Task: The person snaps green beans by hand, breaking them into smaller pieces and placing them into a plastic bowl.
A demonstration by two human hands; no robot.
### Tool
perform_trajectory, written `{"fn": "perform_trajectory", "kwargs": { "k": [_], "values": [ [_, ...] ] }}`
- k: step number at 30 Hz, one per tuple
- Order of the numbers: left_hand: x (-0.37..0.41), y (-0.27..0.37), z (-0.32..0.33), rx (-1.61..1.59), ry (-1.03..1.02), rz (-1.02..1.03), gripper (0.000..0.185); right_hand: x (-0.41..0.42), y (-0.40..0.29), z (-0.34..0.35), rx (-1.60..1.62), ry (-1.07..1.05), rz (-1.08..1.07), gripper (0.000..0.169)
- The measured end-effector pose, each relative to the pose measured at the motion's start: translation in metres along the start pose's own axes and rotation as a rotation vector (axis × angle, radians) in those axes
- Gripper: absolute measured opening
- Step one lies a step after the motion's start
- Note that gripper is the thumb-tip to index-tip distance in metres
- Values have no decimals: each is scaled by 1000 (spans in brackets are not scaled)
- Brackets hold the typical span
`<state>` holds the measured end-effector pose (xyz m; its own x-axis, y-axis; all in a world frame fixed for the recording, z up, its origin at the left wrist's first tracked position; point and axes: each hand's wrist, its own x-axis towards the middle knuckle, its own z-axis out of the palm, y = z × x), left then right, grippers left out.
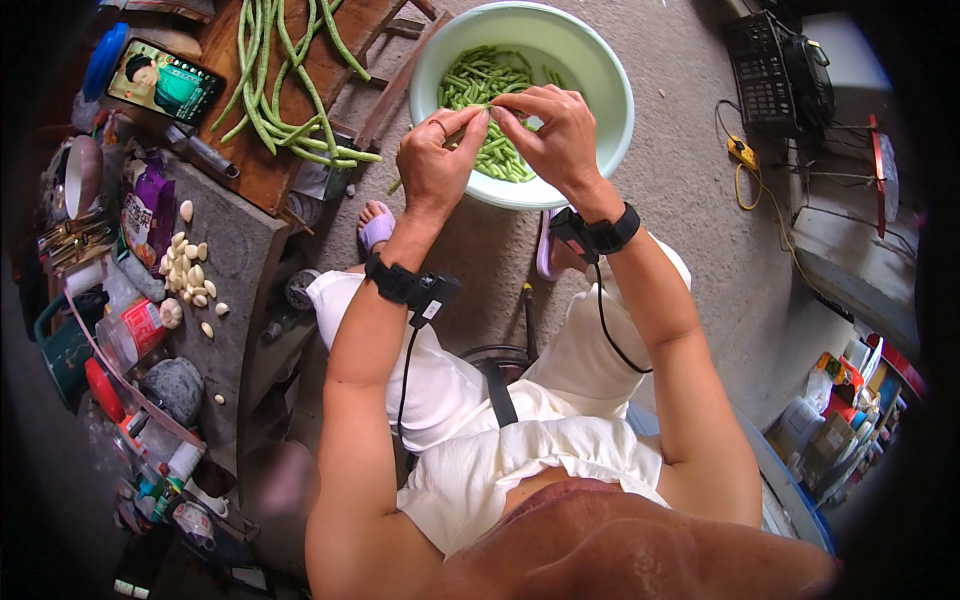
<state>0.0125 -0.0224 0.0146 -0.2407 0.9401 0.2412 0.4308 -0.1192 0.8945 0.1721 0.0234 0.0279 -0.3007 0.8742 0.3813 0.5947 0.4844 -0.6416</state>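
Observation:
My left hand (pixel 441 154) and my right hand (pixel 553 135) meet fingertip to fingertip above a pale green plastic basin (pixel 615 112). Between the pinched thumbs and forefingers shows a small green bit of a long bean (pixel 487 107), mostly hidden by the fingers. A green bean end (pixel 394 185) pokes out beside the left palm, perhaps part of the same bean. Short cut pieces of green bean (pixel 484 75) lie in the basin below. Whole long beans (pixel 259 82) are spread over a wooden board (pixel 217 45) at the upper left, some hanging past its edge.
A lit phone (pixel 165 81) leans at the board's left. Peeled garlic cloves (pixel 187 270), a plastic jar (pixel 129 334) and a stone mortar (pixel 172 390) crowd the concrete ledge (pixel 247 247). At right are a black crate (pixel 761 75) and a yellow power strip (pixel 742 152) with its cord.

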Motion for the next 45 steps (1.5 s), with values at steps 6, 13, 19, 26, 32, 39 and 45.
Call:
{"fn": "perform_trajectory", "kwargs": {
  "k": [6, 13, 19, 26, 32, 39, 45],
  "values": [
    [-1, -1, 1, -70, 19, -46, 16, -2, -3, 5, 58, 52, 36, 12],
    [-1, 1, 2, -168, 27, -115, 16, -1, -8, 9, 119, 103, 68, 10],
    [-2, -2, 3, -286, 17, -214, 18, -1, -9, 15, 169, 157, 80, 11],
    [-1, 4, 7, -418, -11, -344, 25, 7, -1, 14, 428, 145, 188, 15],
    [-5, -2, 13, -398, -43, -347, 28, 16, 18, 4, 338, 90, 240, 18],
    [-4, -7, 16, -400, -62, -329, 29, 16, 22, 2, 207, 14, 58, 23],
    [-3, -6, 13, -508, -92, -429, 29, 16, 18, -2, 546, -191, 213, 21]
  ]
}}
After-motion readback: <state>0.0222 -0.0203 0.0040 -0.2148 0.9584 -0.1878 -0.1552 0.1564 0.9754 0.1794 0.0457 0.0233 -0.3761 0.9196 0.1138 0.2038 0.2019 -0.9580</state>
